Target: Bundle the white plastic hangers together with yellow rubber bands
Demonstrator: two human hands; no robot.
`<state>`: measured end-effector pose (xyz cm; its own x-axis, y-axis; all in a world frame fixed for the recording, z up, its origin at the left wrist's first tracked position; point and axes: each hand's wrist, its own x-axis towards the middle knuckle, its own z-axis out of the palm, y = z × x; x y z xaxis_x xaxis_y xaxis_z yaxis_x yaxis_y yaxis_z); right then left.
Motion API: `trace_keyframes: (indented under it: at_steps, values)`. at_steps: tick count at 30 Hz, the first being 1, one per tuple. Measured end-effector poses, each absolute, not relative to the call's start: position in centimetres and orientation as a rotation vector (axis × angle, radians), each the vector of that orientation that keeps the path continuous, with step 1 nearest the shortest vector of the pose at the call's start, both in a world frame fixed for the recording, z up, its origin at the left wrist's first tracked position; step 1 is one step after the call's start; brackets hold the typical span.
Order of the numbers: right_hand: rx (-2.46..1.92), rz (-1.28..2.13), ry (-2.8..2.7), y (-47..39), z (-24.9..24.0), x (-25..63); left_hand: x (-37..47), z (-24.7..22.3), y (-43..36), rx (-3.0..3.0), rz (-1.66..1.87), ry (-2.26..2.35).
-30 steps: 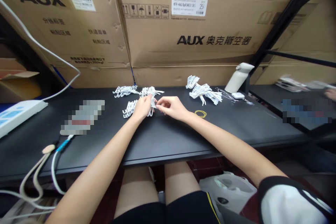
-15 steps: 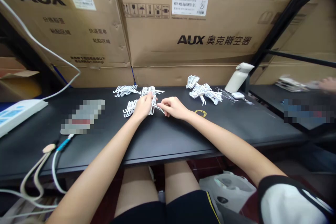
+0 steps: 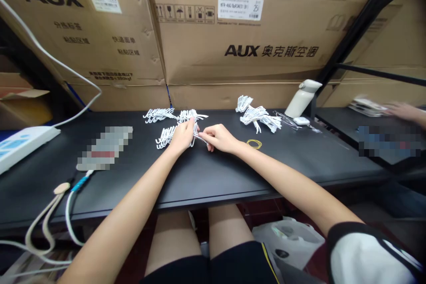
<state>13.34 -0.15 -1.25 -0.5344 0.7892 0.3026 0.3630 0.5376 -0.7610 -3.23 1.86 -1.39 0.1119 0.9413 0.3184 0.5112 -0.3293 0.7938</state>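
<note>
Okay, white hooks (image 3: 164, 138) are bunched on the bench (image 3: 206, 177), clasped right of their curved ends by the left grip (image 3: 183, 136); likely light, stiff, smooth, prone to tangling. One slim white piece (image 3: 201, 138) is pinched by the right grip (image 3: 219, 138); straight shanks are probably best held, curved ends avoided.

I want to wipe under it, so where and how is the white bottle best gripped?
Probably around the middle of the white bottle, coming from the left: its tall, plain body offers room below the cap, while the black post appears close on its right and a small white case lies by its base.
</note>
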Motion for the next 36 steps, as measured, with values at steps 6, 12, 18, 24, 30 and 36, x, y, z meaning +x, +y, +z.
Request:
trace_keyframes:
  at_steps: [6, 12, 18, 24, 30, 36]
  values:
    - [-0.863, 1.078, -2.073, 0.3, -1.9, 13.0, -3.1, -1.2, 1.5, 1.967, 1.141, 1.439]
    - [-0.883, 1.327, -1.961, 1.2, -2.2, 12.9, -3.2, -1.3, 1.7, 1.933, 1.119, 1.442]
    - [-0.895, 1.355, -1.914, 1.4, -2.2, 13.1, -3.3, -1.8, 2.4, 1.809, 1.083, 1.41]
    - [-0.903, 1.289, -1.951, 1.6, -2.2, 13.4, -3.2, -1.9, 2.5, 1.733, 1.077, 1.392]
    - [-0.988, 1.134, -2.074, 2.4, -1.9, 14.6, -3.2, -2.0, 2.4, 1.832, 1.038, 1.456]
    - [-1.011, 1.098, -2.086, 3.2, -2.1, 15.3, -3.4, -2.7, 2.9, 1.87, 1.053, 1.391]
